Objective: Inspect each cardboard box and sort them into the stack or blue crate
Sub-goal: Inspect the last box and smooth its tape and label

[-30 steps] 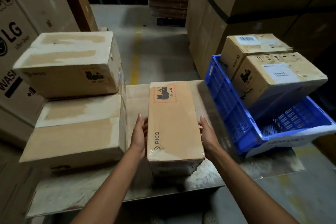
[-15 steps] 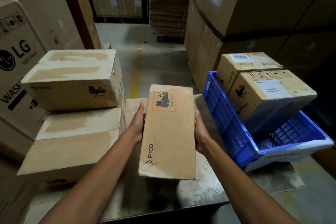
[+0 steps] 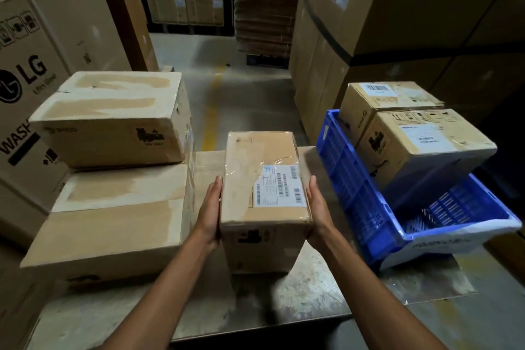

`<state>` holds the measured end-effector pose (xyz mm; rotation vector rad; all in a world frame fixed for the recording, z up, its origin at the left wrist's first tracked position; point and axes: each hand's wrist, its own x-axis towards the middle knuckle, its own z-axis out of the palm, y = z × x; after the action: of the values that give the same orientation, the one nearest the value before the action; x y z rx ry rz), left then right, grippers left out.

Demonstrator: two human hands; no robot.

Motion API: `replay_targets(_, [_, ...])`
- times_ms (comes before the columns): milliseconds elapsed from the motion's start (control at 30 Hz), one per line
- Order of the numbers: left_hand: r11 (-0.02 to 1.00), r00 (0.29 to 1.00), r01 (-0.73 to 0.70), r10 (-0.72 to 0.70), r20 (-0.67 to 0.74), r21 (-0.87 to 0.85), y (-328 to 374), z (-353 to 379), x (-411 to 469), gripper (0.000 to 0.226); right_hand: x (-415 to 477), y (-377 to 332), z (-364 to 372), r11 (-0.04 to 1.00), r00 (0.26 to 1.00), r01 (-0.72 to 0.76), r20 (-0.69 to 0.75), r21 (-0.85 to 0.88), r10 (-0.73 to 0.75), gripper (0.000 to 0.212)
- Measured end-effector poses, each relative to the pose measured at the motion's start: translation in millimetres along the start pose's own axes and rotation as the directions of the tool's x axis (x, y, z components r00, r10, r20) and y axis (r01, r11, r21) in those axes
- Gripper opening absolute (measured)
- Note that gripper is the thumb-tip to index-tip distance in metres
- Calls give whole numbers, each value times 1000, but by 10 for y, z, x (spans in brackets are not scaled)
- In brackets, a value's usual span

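Note:
A plastic-wrapped cardboard box (image 3: 255, 179) stands between my hands over the middle of the metal table (image 3: 284, 301). Its top face carries a white barcode label, and its near face a dark battery mark. My left hand (image 3: 209, 209) presses flat on its left side and my right hand (image 3: 316, 207) on its right side, fingers straight. To the left is a stack of two larger boxes, an upper one (image 3: 113, 119) on a lower one (image 3: 113, 224). The blue crate (image 3: 355, 193) on the right, tilted, holds two boxes (image 3: 426, 145) (image 3: 389, 99).
Tall LG cartons (image 3: 25, 88) wall in the left side, and large strapped cartons (image 3: 369, 37) stand behind the crate. A concrete aisle with a yellow line (image 3: 211, 116) runs away ahead. The crate's near corner overhangs the table's right edge.
The box has been turned over between my hands: the PICO face that showed earlier is gone and the labelled face is now on top. The view has dropped closer.

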<state>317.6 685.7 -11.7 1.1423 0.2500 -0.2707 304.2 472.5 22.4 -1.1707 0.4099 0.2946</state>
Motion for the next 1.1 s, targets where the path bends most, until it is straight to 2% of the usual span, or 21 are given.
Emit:
replay_targets(67, [995, 994, -57, 65, -93, 87, 77, 69, -72, 54, 4, -36, 9, 997, 995, 34, -88, -71, -40, 52])
replay_targets(133, [930, 933, -145, 243, -266, 338, 166, 159, -138, 37, -7, -111, 6, 969, 964, 129, -203, -213, -173, 34])
replay_targets(167, [840, 873, -203, 388, -296, 503, 211, 197, -197, 32, -52, -159, 20, 925, 929, 204, -235, -322, -287, 25])
replay_targets(200, [699, 799, -289, 553, -238, 654, 253, 238, -281, 31, -118, -195, 36, 848, 882, 285, -224, -446, -414, 19])
replay_targets(233, [524, 719, -389, 687, -107, 757, 282, 290, -380, 32, -200, -213, 62, 739, 832, 366, -157, -566, -533, 19])
replay_targets(300, [207, 606, -530, 771, 196, 822, 217, 364, -533, 33, -346, -181, 138, 448, 737, 486, 77, -751, -671, 29])
replay_targets(367, [4, 579, -555, 719, 383, 832, 112, 430, -623, 32, -407, -79, 209, 129, 666, 522, 309, -843, -679, 31])
replay_targets(433, [-95, 616, -480, 671, 412, 872, -1, 464, -654, 32, -386, 30, 226, -53, 663, 499, 420, -865, -619, 29])
replay_targets(500, [-105, 673, -408, 637, 377, 907, -65, 481, -672, 37, -338, 122, 214, -136, 659, 467, 446, -874, -606, 35])
replay_targets(567, [-112, 686, -386, 629, 366, 916, -70, 496, -667, 38, -302, 202, 213, -160, 652, 438, 435, -885, -621, 41])
replay_targets(667, [-156, 703, -378, 593, 393, 912, 20, 531, -634, 32, -304, 155, 257, -251, 673, 380, 453, -890, -585, 37])
replay_targets(733, [-152, 745, -370, 540, 391, 916, 168, 566, -583, 29, -337, 21, 307, -288, 710, 347, 451, -892, -540, 32])
replay_targets(833, [-105, 820, -333, 458, 343, 937, 391, 634, -388, 28, -256, -207, 409, -275, 768, 350, 442, -896, -463, 28])
replay_targets(900, [-83, 849, -301, 429, 307, 950, 495, 685, -242, 33, -112, -305, 479, -234, 800, 369, 435, -900, -412, 36])
replay_targets(1000, [-79, 861, -275, 424, 282, 958, 541, 745, -151, 37, 74, -319, 508, -243, 819, 349, 420, -905, -391, 44])
replay_targets(1100, [-90, 859, -248, 439, 262, 965, 486, 732, -152, 37, 118, -223, 472, -262, 803, 342, 425, -902, -417, 44])
